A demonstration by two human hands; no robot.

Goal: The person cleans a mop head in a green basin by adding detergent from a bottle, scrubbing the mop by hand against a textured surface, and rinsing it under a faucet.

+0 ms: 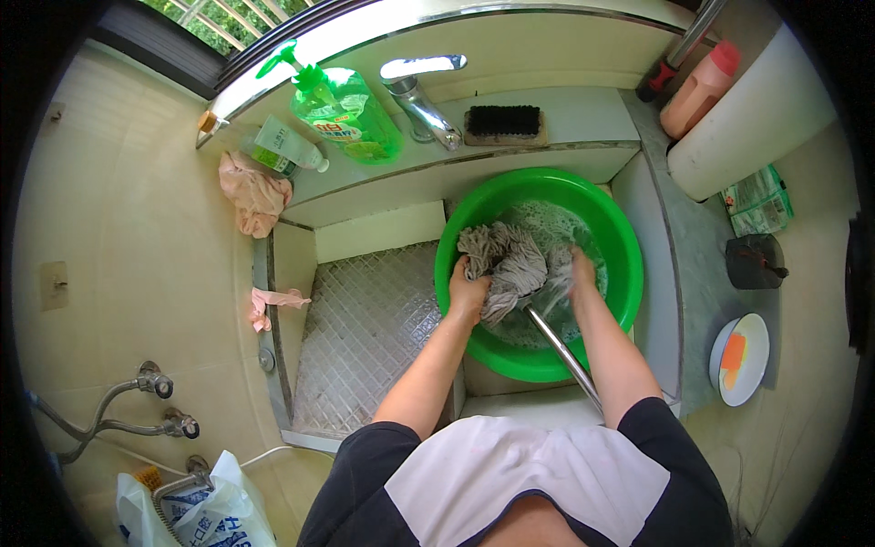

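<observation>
A grey string mop head (518,260) lies in a green plastic basin (631,273) of sudsy water. Its metal handle (563,354) slants down between my forearms toward my body. My left hand (468,292) is closed round the strands at the left side of the mop head. At the right side, my right hand (582,272) is closed on wet strands just over the foamy water (551,219); its fingers are partly blurred by motion and splashing.
The basin stands in a tiled sink (365,337). Behind it are a faucet (421,105), a scrub brush (504,124) and a green pump bottle (351,118). A pink cloth (253,193) hangs at left. On the right ledge sit a white bowl (753,365) and a pink bottle (700,91).
</observation>
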